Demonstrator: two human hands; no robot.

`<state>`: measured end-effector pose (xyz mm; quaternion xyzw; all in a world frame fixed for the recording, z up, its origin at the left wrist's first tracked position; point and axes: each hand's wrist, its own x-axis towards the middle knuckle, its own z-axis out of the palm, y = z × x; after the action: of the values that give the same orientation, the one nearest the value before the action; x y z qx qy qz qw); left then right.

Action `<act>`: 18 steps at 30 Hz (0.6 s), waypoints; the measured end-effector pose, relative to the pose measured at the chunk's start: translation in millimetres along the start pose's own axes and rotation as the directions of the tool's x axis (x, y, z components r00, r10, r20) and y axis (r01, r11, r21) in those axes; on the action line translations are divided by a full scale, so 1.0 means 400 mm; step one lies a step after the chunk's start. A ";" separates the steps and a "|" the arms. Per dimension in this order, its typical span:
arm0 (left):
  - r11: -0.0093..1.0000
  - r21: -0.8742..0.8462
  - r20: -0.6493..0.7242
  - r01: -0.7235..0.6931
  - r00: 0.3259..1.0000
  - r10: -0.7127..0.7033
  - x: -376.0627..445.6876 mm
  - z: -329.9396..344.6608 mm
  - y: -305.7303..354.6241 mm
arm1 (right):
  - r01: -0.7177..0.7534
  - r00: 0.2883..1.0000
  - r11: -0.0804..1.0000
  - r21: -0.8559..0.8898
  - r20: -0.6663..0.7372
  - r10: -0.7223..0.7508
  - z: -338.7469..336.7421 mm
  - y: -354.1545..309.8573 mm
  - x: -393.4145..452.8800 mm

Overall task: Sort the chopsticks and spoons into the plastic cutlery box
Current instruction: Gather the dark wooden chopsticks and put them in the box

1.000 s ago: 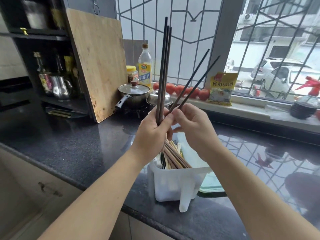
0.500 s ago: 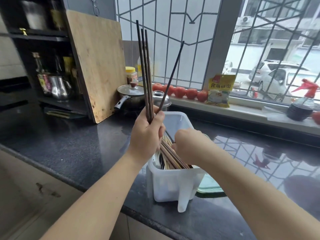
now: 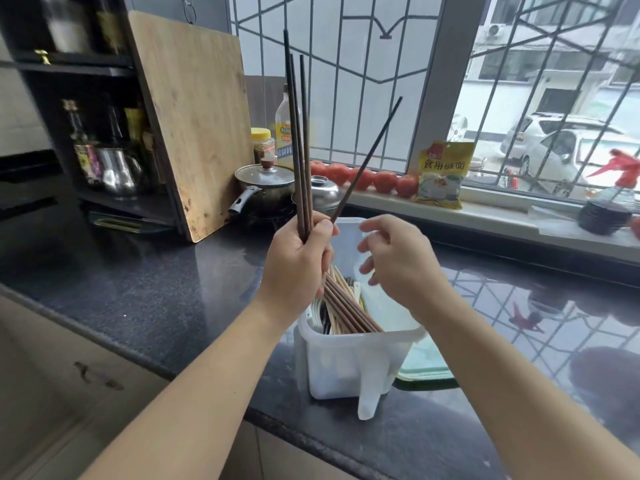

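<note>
The left hand [image 3: 294,268] is raised above the near-left corner of the plastic cutlery box [image 3: 349,362], its grip clenched around a bundle of dark chopsticks [image 3: 300,150]. Three of them stand nearly upright and close together, reaching high in front of the window; a fourth leans away to the right, its tip pointing toward the window frame. The right hand [image 3: 398,261] hovers just beside the left, over the middle of the box, with its grip released: fingers loosely spread and curved, touching nothing.

The translucent white box sits on the dark speckled surface [image 3: 145,289] near its front edge, with a spout-like foot hanging at its front. Inside, more brown chopsticks [image 3: 349,310] lie slanted toward the near-right corner, beside pale utensil handles on the left whose kind I cannot tell.

Behind the hands, a lidded pot [image 3: 265,188] and a steel lidded vessel [image 3: 323,194] stand on the surface. A wooden cutting board [image 3: 194,123] leans against the black shelf. A row of tomatoes [image 3: 374,180] and a yellow packet [image 3: 441,174] rest on the windowsill.
</note>
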<state>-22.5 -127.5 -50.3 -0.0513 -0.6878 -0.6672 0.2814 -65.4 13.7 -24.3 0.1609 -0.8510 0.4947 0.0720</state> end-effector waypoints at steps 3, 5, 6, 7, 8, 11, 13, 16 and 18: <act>1.000 0.016 0.047 -0.010 0.999 0.009 0.000 0.004 0.003 | 0.107 0.992 0.964 0.242 0.039 -0.120 0.000 -0.018 -0.004; 0.999 0.034 0.075 -0.017 0.997 0.014 0.001 0.004 0.003 | 0.146 0.983 0.950 0.277 0.071 -0.172 0.012 -0.025 -0.009; 0.999 0.045 0.087 -0.021 0.996 0.017 0.001 0.004 0.002 | 0.160 0.980 0.952 0.260 0.072 -0.185 0.015 -0.023 -0.010; 0.998 0.052 0.097 -0.024 0.995 0.019 0.000 0.004 0.002 | 0.165 0.980 0.951 0.263 0.068 -0.188 0.016 -0.022 -0.010; 0.998 0.060 0.107 -0.027 0.994 0.021 -0.001 0.004 0.002 | 0.164 0.981 0.941 0.294 0.055 -0.188 0.012 -0.020 -0.009; 0.995 0.098 0.109 -0.035 0.994 0.024 -0.002 0.002 -0.002 | 0.129 0.991 0.835 0.534 -0.042 -0.127 -0.009 -0.021 -0.012; 0.998 0.052 0.091 -0.018 0.996 0.014 0.000 0.001 -0.003 | 0.104 0.989 0.750 0.653 -0.150 -0.006 -0.025 -0.020 -0.014; 0.999 -0.039 0.087 0.007 0.996 -0.003 0.001 0.002 0.003 | 0.149 0.928 0.761 0.631 -0.355 0.112 -0.063 0.001 -0.004; 0.998 -0.063 0.087 0.014 0.996 -0.008 -0.001 0.004 0.008 | 0.153 0.919 0.941 0.302 -0.393 -0.023 -0.093 0.006 0.011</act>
<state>-21.4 -125.5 -47.7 -0.0855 -0.6781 -0.6874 0.2457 -71.7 46.3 -6.5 0.1093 -0.7181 0.6470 0.2318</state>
